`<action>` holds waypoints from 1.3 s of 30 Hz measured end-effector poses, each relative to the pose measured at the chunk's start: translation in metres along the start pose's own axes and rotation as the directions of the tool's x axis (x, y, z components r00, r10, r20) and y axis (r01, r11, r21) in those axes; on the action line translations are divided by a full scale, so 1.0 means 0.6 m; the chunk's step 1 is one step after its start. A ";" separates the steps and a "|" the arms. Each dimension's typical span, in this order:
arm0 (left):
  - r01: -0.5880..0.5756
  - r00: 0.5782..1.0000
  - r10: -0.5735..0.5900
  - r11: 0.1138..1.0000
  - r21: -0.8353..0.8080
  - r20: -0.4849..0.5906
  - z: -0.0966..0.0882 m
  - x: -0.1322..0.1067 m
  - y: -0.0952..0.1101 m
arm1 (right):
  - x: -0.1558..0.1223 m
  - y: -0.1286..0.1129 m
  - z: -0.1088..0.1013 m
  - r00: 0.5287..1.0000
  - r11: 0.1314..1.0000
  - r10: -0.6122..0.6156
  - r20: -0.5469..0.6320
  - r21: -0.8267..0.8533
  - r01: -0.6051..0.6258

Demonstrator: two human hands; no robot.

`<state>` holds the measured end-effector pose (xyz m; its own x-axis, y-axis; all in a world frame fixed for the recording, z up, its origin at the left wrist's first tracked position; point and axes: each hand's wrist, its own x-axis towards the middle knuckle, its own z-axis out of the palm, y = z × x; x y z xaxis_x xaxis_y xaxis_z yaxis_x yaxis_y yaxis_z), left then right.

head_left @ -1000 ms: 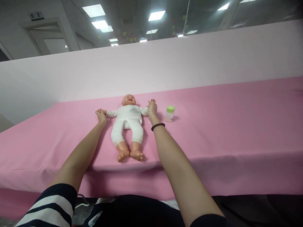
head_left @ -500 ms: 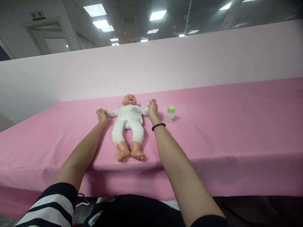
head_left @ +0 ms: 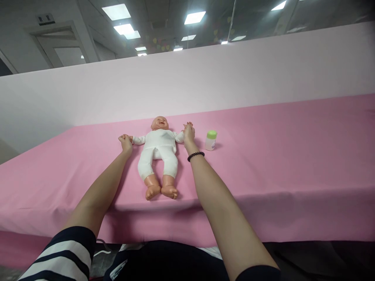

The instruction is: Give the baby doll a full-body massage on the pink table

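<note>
A baby doll (head_left: 159,140) with a white cloth body lies on its back, head toward the wall and bare feet toward me. Both its arms are spread out to the sides. My left hand (head_left: 126,143) is closed around the doll's hand on the left. On the other side, my right hand (head_left: 189,134) grips the doll's other hand, whose small fingers stick out above mine. Just right of my right hand stands a small bottle (head_left: 211,141) with a green cap, upright and untouched.
A pink cloth (head_left: 278,156) covers the long table and hangs over its front edge. Behind it rises a low white wall (head_left: 187,86), with glass panes above that show ceiling lights.
</note>
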<state>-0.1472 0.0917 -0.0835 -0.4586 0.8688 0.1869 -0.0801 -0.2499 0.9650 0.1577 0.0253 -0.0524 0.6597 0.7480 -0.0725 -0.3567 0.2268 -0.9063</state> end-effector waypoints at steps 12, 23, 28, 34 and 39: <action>-0.019 1.000 0.019 0.999 0.028 0.024 -0.001 -0.004 0.002 | -0.010 0.001 0.000 0.999 0.998 -0.048 -0.006 -0.043 0.048; -0.017 0.999 0.016 1.000 0.012 0.034 -0.002 -0.010 0.006 | -0.006 0.010 0.001 0.993 0.985 -0.109 0.043 -0.129 0.114; -0.028 0.999 0.027 1.000 0.014 0.042 -0.003 -0.011 0.006 | -0.009 0.016 0.003 0.985 0.972 -0.148 0.089 -0.172 0.161; -0.054 0.997 0.053 0.998 0.028 0.048 -0.002 -0.018 0.012 | -0.013 0.013 0.004 0.984 0.960 -0.146 0.101 -0.227 0.165; -0.058 0.998 0.058 0.998 0.009 0.037 0.000 -0.025 0.018 | -0.019 0.009 0.003 0.985 0.961 -0.144 0.096 -0.225 0.163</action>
<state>-0.1411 0.0762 -0.0761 -0.4290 0.8682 0.2492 -0.0452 -0.2962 0.9541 0.1471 0.0194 -0.0555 0.6374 0.7640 0.0997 -0.0863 0.1993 -0.9761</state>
